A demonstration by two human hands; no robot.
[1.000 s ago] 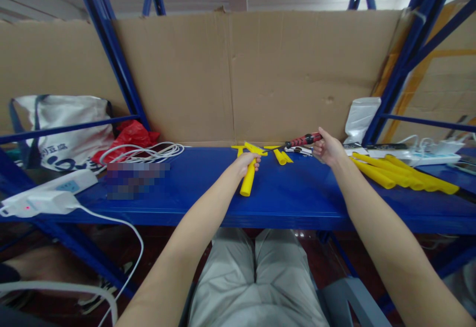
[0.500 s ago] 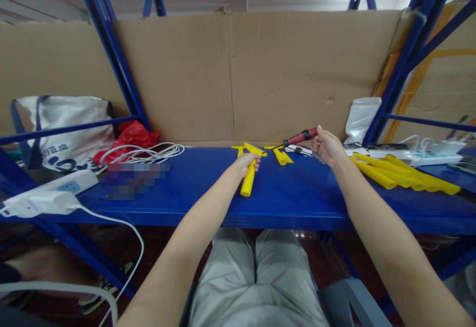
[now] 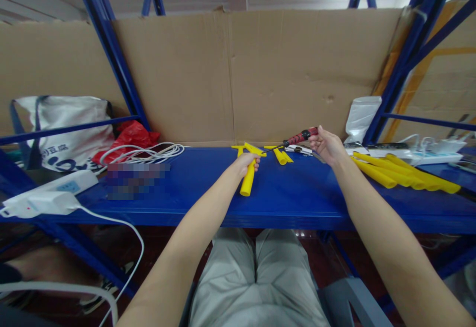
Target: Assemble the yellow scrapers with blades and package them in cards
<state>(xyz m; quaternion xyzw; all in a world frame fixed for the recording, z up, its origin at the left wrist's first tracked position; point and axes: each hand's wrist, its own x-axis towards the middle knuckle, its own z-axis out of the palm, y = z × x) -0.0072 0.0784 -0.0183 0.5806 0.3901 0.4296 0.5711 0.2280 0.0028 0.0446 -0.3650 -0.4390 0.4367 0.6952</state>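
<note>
Screwdriver [image 3: 301,136], head view: its handle end sits a little higher than a second ago, when it lay flatter; half a second ago the handle was blurred, now its markings show clearly.
Right hand [image 3: 327,146]: shifted slightly with that end; my grip is narrow, fingertips on the last bit of handle, the palm looking clear of it.
Left hand [image 3: 248,164]: no shift that I can make out; my fingers are wrapped round the yellow piece [image 3: 246,186], just below its crosswise head.
Yellow piece: in my left hand, over the middle of the shelf [image 3: 297,198], tube end towards me; whether it rests on the surface, I can't tell.
Tip: at the yellow piece, close beside my left fingers; too small to see what it sits in.
Slip: with so light a hold so far back, a sideways push could swing the shaft out of line and send the tip towards my left fingers.
Twist: if my left fingers slacken, the yellow piece could turn with the screwdriver.
Neighbours: yellow parts [image 3: 279,156] lie near the shaft; yellow tubes [image 3: 394,171] lie beside my right forearm.
</note>
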